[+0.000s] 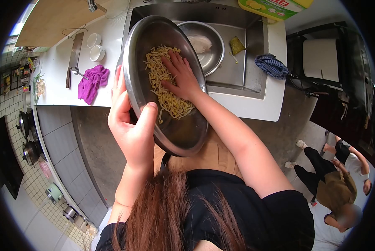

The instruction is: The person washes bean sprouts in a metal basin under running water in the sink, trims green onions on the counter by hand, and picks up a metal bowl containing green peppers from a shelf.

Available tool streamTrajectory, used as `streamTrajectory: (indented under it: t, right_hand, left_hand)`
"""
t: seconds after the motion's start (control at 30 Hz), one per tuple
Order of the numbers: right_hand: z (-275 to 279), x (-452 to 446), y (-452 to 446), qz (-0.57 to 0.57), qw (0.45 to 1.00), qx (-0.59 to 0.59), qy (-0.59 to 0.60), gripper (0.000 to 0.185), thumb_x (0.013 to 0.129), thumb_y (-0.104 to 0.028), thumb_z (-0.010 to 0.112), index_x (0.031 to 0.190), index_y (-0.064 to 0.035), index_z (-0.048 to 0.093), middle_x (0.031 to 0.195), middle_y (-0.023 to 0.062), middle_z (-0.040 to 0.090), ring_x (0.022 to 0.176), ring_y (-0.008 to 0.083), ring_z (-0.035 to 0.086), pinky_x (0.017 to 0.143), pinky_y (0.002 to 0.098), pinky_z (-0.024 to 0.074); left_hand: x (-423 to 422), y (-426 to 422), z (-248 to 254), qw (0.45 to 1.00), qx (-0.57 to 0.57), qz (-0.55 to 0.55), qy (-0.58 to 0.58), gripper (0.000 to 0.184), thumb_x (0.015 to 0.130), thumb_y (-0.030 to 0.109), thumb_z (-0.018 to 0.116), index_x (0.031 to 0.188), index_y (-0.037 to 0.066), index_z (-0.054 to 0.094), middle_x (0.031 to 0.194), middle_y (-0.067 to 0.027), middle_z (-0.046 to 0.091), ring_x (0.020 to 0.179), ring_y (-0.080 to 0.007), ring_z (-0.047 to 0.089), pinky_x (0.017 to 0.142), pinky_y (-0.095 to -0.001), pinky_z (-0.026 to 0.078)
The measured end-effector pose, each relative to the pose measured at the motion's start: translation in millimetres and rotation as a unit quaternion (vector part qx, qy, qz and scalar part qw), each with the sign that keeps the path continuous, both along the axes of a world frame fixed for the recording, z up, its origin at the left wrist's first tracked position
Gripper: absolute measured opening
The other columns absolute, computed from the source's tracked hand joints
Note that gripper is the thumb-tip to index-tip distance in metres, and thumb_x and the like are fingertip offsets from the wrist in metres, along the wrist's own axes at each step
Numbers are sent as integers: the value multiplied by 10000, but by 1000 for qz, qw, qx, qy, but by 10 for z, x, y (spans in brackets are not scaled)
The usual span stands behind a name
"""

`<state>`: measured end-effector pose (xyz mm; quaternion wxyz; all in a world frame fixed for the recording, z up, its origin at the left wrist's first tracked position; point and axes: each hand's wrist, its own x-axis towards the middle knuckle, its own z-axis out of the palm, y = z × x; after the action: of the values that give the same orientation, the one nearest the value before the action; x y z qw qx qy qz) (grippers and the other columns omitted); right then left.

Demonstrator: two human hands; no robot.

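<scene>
A large steel basin (pixel 131 79) is tilted in front of my body, beside the sink (pixel 256 58). Bean sprouts (pixel 170 98) lie in a heap inside it. My left hand (pixel 133 121) grips the basin's left rim, with the thumb over the edge. Fingers spread, my right hand (pixel 181 77) rests flat on the sprouts inside the basin. Behind the basin, a second steel bowl (pixel 216 39) sits in the sink with something pale in it. A green scrubbing pad (pixel 236 45) lies on the sink floor to its right.
On the left counter are a cleaver (pixel 75 54), two white cups (pixel 97 53) and a purple cloth (pixel 93 83). A blue striped cloth (pixel 272 66) lies at the sink's right edge. A yellow-green container (pixel 275 8) stands behind it. Two people (pixel 336 188) are at the lower right.
</scene>
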<state>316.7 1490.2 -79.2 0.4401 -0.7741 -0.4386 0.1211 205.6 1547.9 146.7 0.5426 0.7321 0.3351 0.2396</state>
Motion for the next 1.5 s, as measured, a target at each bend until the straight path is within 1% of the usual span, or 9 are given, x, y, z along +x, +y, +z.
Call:
streamTrajectory:
  t: [0.2,0.6,0.9,1.43,1.5]
  right_hand:
    - [-7,-2,-5,2,1000,-1,0,748,847,-462,586,1478,-202,278,1542,160,189,1414,377,177,1143,510,122]
    - [-8,4,-19,4,1000,0,-4,747,855,-468,575,1482,-207,265,1546,156,177,1416,379,169,1143,511,121]
    - [-5,3,-26,5,1000,7,-4,739,862,-474,563,1482,-204,265,1545,161,177,1413,385,173,1141,514,124]
    - [-6,7,-40,2,1000,19,-5,730,865,-474,560,1479,-203,274,1538,163,196,1405,392,192,1136,521,137]
    - [-3,10,-39,5,1000,21,-2,736,861,-451,565,1481,-184,272,1541,173,187,1405,398,188,1135,529,125]
  left_hand:
    - [-7,-32,8,1000,4,4,7,238,725,-25,578,948,-94,623,1414,-219,438,1400,-307,289,1093,-370,243]
    - [12,-99,36,1000,26,-2,13,269,709,-12,588,965,-85,628,1413,-210,444,1394,-319,299,1100,-389,239]
    - [22,-128,36,999,35,-12,0,231,694,1,589,910,-78,618,1408,-207,452,1394,-322,299,1109,-412,222]
    - [41,-174,53,998,56,-24,3,209,684,-1,595,881,-68,622,1393,-210,468,1385,-331,314,1113,-433,212]
    - [44,-175,55,998,60,-27,4,211,684,0,597,883,-67,623,1393,-210,468,1384,-331,315,1113,-434,211]
